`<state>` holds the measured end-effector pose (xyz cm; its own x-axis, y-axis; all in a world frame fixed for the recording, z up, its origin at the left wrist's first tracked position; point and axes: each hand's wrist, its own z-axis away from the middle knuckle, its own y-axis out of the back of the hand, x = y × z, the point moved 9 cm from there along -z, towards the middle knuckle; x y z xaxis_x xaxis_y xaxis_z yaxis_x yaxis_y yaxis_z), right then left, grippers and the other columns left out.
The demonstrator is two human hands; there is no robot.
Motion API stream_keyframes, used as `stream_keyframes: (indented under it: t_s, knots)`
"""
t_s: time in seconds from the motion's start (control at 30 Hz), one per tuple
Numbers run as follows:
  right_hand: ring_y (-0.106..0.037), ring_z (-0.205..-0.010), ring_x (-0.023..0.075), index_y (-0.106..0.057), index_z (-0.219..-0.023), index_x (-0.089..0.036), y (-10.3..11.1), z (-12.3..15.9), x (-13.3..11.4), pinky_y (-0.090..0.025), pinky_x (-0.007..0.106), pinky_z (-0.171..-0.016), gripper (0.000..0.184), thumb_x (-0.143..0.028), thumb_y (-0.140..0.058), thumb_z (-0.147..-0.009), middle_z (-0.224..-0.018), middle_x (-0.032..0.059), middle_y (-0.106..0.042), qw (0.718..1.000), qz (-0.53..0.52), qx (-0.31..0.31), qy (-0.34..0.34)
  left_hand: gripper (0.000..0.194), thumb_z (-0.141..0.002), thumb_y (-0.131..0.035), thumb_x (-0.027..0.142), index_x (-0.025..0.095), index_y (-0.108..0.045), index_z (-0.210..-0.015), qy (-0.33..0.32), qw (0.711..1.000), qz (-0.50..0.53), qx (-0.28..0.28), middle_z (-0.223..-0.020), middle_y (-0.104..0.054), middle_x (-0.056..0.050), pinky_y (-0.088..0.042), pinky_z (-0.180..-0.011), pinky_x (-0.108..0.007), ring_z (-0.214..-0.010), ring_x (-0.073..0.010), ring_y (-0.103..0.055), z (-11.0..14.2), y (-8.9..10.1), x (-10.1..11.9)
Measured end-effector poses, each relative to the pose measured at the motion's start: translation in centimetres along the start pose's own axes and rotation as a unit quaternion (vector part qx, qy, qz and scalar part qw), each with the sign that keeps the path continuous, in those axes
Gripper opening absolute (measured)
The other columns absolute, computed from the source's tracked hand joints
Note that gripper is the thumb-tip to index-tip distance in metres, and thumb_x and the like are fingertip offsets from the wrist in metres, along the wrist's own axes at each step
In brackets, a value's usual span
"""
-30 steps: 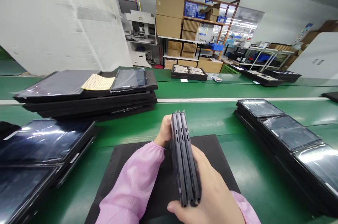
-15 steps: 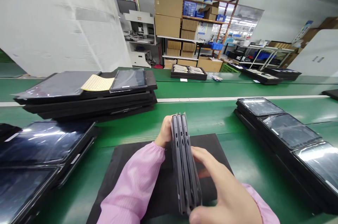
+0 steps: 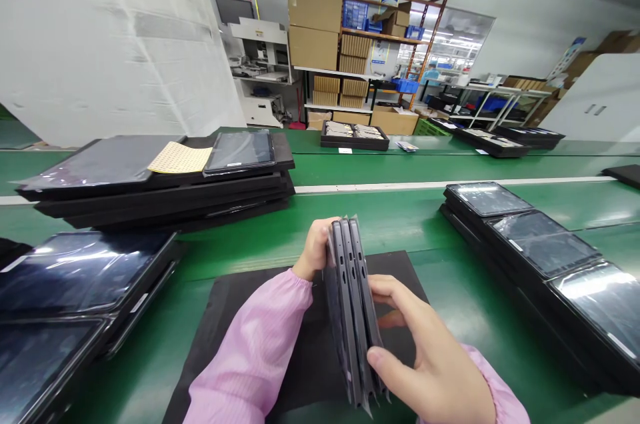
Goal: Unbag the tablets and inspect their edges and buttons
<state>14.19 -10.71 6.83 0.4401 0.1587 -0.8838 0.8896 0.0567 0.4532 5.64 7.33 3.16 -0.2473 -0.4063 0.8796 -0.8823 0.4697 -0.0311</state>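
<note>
With our left hand (image 3: 315, 249) we grip three tablets (image 3: 354, 307) at their far end; they are on edge, over the black mat (image 3: 223, 311) on the counter (image 3: 493, 324). Our right hand (image 3: 433, 361) is at their right side, its fingers (image 3: 396, 291) spread open.

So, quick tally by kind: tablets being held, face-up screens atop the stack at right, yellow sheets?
Held tablets: 3
Face-up screens at right: 3
Yellow sheet: 1
Total: 7
</note>
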Motion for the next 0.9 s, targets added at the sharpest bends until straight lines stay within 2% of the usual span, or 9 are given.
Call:
stream_keyframes:
  t_s: [0.1,0.23,0.37,0.53,0.7,0.9]
  knots:
    - [-0.060,-0.128,0.0281,-0.056,-0.138,-0.027,-0.1,0.2,0.2,-0.059,0.040,-0.092,0.061,-0.022,-0.059,-0.077,-0.143,0.0076,-0.061,1.000,0.011,0.013,-0.007,0.073,-0.076,-0.041,0.091,0.023,-0.043,-0.051,-0.002,1.000,-0.002,0.001,-0.052,-0.046,-0.001,-0.031,-0.054,-0.034,-0.052,-0.0156,-0.038,0.0,0.0,0.1]
    - [-0.062,-0.126,0.0267,-0.055,-0.137,-0.029,-0.5,0.1,-0.3,-0.059,0.039,-0.093,0.062,-0.021,-0.061,-0.076,-0.143,0.0065,-0.060,0.999,0.032,-0.018,-0.008,0.072,-0.076,-0.041,0.090,0.023,-0.042,-0.051,-0.001,1.000,-0.005,0.002,-0.051,-0.046,-0.001,-0.031,-0.054,-0.034,-0.052,-0.0154,-0.038,0.0,0.0,0.0]
    - [-0.064,-0.122,0.0276,-0.056,-0.136,-0.027,0.0,-0.1,-0.8,-0.060,0.039,-0.091,0.066,-0.021,-0.062,-0.071,-0.143,0.0078,-0.060,0.999,0.040,0.006,-0.007,0.073,-0.075,-0.039,0.092,0.023,-0.042,-0.051,0.002,1.000,-0.007,-0.005,-0.051,-0.045,-0.001,-0.030,-0.054,-0.034,-0.051,-0.0151,-0.037,0.0,-0.1,0.0]
    - [-0.064,-0.123,0.0301,-0.056,-0.136,-0.022,-0.3,-0.1,-0.9,-0.059,0.042,-0.094,0.069,-0.022,-0.063,-0.067,-0.144,0.0118,-0.060,0.998,0.041,-0.026,-0.034,0.073,-0.075,-0.039,0.092,0.023,-0.041,-0.050,-0.001,1.000,-0.011,-0.008,-0.051,-0.045,-0.001,-0.030,-0.054,-0.034,-0.052,-0.0155,-0.037,0.0,-0.2,0.1]
    - [-0.063,-0.125,0.0292,-0.056,-0.138,-0.024,0.0,0.3,-0.9,-0.060,0.041,-0.093,0.070,-0.020,-0.061,-0.068,-0.145,0.0099,-0.060,0.999,0.046,-0.019,-0.005,0.074,-0.075,-0.039,0.092,0.022,-0.044,-0.051,-0.002,1.000,-0.013,-0.016,-0.051,-0.047,-0.002,-0.031,-0.053,-0.034,-0.052,-0.0156,-0.038,0.1,-0.4,0.2]
    - [-0.061,-0.131,0.0305,-0.054,-0.142,-0.024,0.0,0.7,-0.5,-0.060,0.042,-0.096,0.073,-0.018,-0.061,-0.069,-0.149,0.0100,-0.058,0.997,0.066,-0.040,-0.012,0.074,-0.074,-0.039,0.091,0.021,-0.049,-0.053,0.001,1.000,-0.009,-0.021,-0.052,-0.049,-0.002,-0.033,-0.052,-0.033,-0.051,-0.0152,-0.039,0.1,-0.6,0.1]
